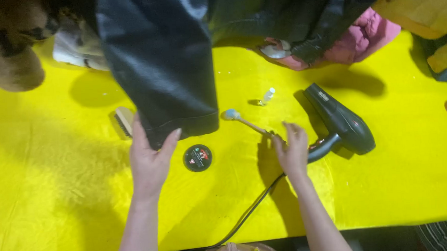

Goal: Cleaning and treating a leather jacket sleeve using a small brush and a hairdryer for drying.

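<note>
1. At the far left of the yellow table cover (57, 203), which is smooth, slightly glossy and faintly creased, a tan furry garment (6, 45) with dark markings bulges in from the top corner.

2. Just right of that, a small wooden brush (124, 121) with dark bristles lies on the cover, close beside your left hand (150, 161).

3. Your left hand is open and cupped upward, thumb and fingers spread around the cuff of the black leather sleeve (163, 67). It braces the hem more than it clamps it. The leather hangs from above, smooth with a dull sheen and a stitched edge.

4. Below the cuff sits a flat round black tin (198, 158), lid on, lying well short of either hand.

5. Your right hand (292, 152) has its fingertips pinched lightly on the wooden handle of a dauber brush (244, 121), whose pale rounded head lies on the cover near the cuff. Whether it is lifted or resting, you cannot tell.

6. A tiny clear bottle (268, 96) lies tipped just beyond it.

7. The black hair dryer (340, 123), hard moulded plastic, lies on its side just right of your right hand, its cord (249, 212) trailing toward you.

8. As a judgement: the sleeve is positioned and the tools are laid out, but with the tin closed, treatment of the leather looks barely begun.

9. Pink and mustard garments crowd the top right.
</note>
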